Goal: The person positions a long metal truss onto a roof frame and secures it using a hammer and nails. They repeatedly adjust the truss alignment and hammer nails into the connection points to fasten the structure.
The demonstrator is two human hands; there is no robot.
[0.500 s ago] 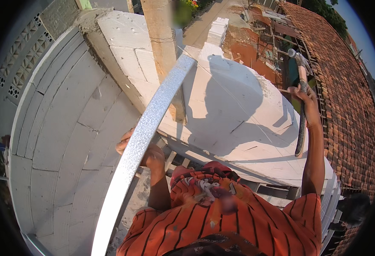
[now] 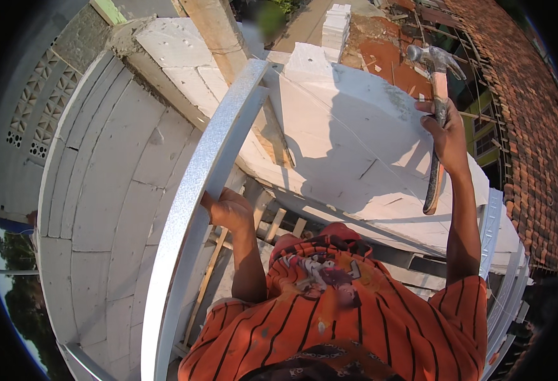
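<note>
Head view: a long, silvery, spangled sheet-metal channel (image 2: 189, 184) runs from the upper centre of the frame to the lower left edge, crossing in front of an upright, pale-brown wooden post (image 2: 215, 28); whether they touch cannot be told. The bare left hand (image 2: 231, 209), left of centre, is curled on the channel's right-hand side, its fingertips partly hidden by the metal. The bare right hand (image 2: 447, 136), upper right, is closed around the handle of a steel-headed, wooden-handled claw hammer (image 2: 439, 86), head uppermost.

Handling assessment: the channel appears thin-walled, so probably light for its length, stiff lengthwise but liable to twist or dent at its flanges. Its smooth face may slip, and cut edges may be sharp (no glove is worn). Recommended hold: near the balance point, across both flanges, fingers clear of the ends.
</note>
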